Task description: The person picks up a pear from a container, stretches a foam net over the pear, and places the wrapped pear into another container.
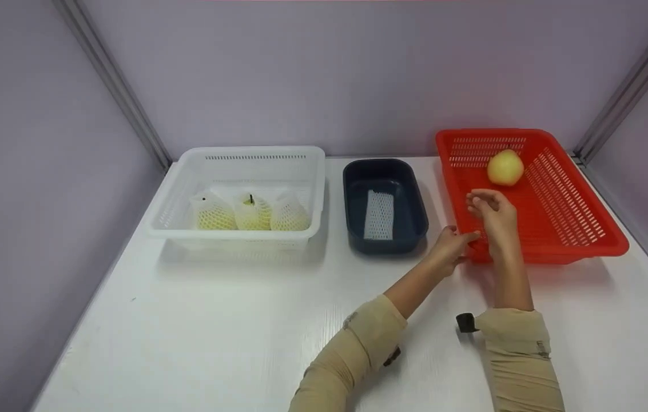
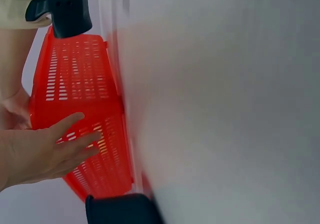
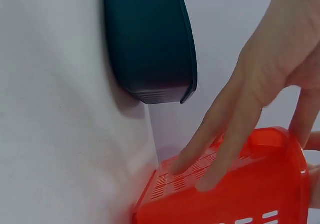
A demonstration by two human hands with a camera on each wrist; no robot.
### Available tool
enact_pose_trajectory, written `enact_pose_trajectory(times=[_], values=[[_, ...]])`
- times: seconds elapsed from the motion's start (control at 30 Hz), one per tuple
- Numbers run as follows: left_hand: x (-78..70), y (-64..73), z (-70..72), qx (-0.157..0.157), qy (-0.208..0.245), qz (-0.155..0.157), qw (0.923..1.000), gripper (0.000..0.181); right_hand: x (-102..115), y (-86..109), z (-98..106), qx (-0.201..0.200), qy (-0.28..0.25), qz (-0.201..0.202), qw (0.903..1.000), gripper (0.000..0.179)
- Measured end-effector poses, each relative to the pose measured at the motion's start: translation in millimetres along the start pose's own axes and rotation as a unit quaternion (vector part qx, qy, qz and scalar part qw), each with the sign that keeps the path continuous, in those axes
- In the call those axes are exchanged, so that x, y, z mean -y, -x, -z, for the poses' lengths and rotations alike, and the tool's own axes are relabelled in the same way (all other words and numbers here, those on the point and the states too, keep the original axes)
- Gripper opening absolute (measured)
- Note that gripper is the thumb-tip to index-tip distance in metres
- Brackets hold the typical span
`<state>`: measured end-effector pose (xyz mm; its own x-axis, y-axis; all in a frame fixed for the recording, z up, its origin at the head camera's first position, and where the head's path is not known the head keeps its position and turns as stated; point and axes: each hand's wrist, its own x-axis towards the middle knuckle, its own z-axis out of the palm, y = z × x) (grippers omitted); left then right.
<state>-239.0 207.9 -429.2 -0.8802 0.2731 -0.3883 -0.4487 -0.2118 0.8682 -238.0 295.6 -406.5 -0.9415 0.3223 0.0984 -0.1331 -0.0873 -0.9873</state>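
Note:
At the near left corner of a red plastic basket (image 1: 552,252), my left hand (image 1: 448,250) holds the rim. Its thumb lies over the edge, and the right wrist view shows its fingers (image 3: 227,149) against the outer side wall. Just inside that corner, my right hand (image 1: 494,220) hovers over the basket with loosely bent fingers and nothing visible in them. A round, pale yellow fruit (image 1: 505,167) rests in the back part of the basket, beyond the right hand.
Left of the red basket stands a dark blue bin (image 1: 388,247) with a white foam net sleeve (image 1: 379,215) inside. Farther left, a white basket (image 1: 232,235) contains three yellow pears (image 1: 253,214) in foam nets. Walls border the white table (image 1: 215,332) at back and sides.

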Motion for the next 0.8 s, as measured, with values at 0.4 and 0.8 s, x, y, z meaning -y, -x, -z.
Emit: enact_pose_trajectory(times=[0.4, 0.8], values=[[6.8, -2.3, -4.0, 0.037, 0.032, -0.027, 0.9984, 0.017, 15, 3.4, 7, -0.001, -0.025, 0.018, 0.9995, 0.024], [5.8, 6.9, 0.6, 0.050, 0.050, -0.029, 0.9971, 0.016, 92, -45.5, 14, -0.031, 0.150, 0.051, 0.9869, 0.018]])
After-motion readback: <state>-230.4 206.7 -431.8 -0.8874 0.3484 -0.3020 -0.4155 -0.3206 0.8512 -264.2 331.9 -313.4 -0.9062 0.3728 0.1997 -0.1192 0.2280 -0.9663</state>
